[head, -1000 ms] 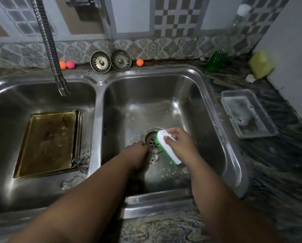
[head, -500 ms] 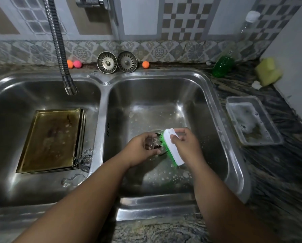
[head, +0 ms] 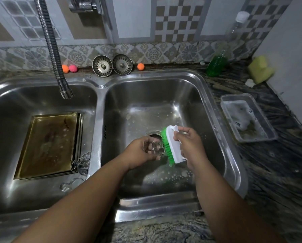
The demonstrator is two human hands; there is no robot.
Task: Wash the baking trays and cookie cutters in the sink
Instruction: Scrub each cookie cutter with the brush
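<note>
Over the right sink basin [head: 199, 106], my left hand [head: 139, 152] holds a small metal cookie cutter [head: 156, 149] above the drain. My right hand [head: 190, 146] grips a white scrub brush with green bristles [head: 172, 144], and the bristles press against the cutter. In the left basin [head: 10, 120] lies a stack of brownish baking trays [head: 50, 144]. More metal cookie cutters [head: 82, 165] rest by the trays' near right corner, and another cookie cutter [head: 69, 185] lies closer to me.
The flexible tap spout [head: 59, 67] hangs over the left basin. Two sink strainers [head: 111, 65] and small coloured balls stand on the back ledge. On the right counter sit a clear tub of soapy water [head: 246, 120], a green soap bottle [head: 216, 63] and a yellow sponge [head: 259, 69].
My left hand has lifted the cookie cutter up off the drain area. My right hand has brought the brush against it, and my view has shifted slightly.
</note>
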